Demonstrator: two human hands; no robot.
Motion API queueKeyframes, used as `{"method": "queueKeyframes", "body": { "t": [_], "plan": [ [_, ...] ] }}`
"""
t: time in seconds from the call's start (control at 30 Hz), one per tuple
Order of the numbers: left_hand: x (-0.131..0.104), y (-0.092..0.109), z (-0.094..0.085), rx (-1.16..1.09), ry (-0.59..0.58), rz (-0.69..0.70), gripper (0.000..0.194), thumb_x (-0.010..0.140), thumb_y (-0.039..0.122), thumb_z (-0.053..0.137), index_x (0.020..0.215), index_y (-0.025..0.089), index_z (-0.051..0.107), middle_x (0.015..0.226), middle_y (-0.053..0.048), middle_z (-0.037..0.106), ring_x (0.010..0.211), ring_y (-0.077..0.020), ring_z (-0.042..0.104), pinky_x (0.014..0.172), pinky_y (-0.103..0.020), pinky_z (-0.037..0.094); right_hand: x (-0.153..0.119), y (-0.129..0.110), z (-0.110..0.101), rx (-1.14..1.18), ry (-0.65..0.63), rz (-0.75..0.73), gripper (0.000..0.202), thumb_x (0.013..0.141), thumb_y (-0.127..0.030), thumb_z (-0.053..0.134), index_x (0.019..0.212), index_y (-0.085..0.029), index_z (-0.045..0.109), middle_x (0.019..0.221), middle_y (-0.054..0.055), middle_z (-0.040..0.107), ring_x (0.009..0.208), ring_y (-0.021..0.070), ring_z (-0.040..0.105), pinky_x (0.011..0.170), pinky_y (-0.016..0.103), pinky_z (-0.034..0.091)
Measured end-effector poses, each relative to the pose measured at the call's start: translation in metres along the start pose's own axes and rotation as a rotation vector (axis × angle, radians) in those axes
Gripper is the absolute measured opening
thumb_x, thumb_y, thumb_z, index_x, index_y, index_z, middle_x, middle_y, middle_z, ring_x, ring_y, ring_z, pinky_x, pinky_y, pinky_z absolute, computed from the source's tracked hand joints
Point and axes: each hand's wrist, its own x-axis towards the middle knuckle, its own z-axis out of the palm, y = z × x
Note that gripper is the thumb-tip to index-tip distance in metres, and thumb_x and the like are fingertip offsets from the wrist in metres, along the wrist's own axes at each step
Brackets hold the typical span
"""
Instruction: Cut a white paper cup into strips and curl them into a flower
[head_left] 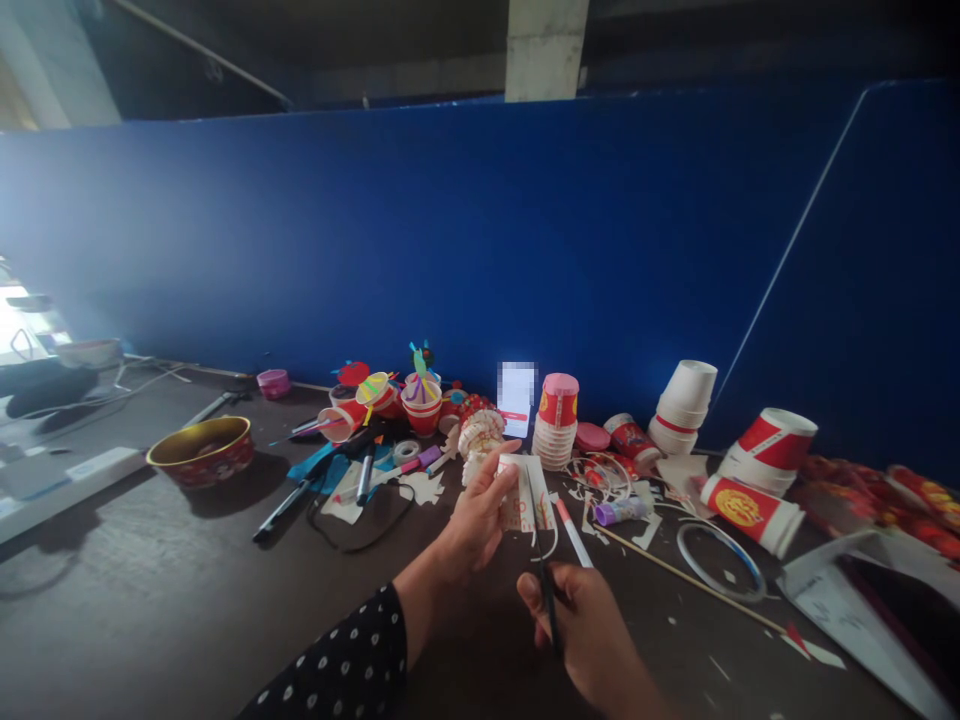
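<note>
The dark table (150, 620) carries everything. The right hand (585, 610) curls its fingers around black scissors (550, 600), probably for firm control; the left hand (484, 510) pinches white paper (543, 487) between thumb and fingers, presumably steadying it at the blades. The gold-lined bowl (199, 465) holds something too dim to identify; 1 smaller cup (422, 414) holds a green figure (418, 362).

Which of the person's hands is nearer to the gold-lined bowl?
Left. The left hand, holding white paper, is right of the bowl; the right hand, holding scissors, is farther right and closer to the camera.
</note>
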Motion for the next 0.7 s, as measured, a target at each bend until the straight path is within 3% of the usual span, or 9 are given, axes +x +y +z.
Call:
{"method": "queueKeyframes", "body": {
  "t": [0.7],
  "plan": [
    [0.001,0.001,0.000,0.001,0.008,0.002,0.058,0.073,0.037,0.068,0.124,0.024,0.046,0.087,-0.003,0.063,0.070,-0.0152,0.062,0.060,-0.025,0.053,0.002,0.009,0.005,0.055,0.032,-0.039,0.059,0.073,-0.071,0.047,0.048,-0.018,0.046,0.040,-0.002,0.046,0.040,0.0083,0.042,0.043,0.022,0.030]
  ]
}}
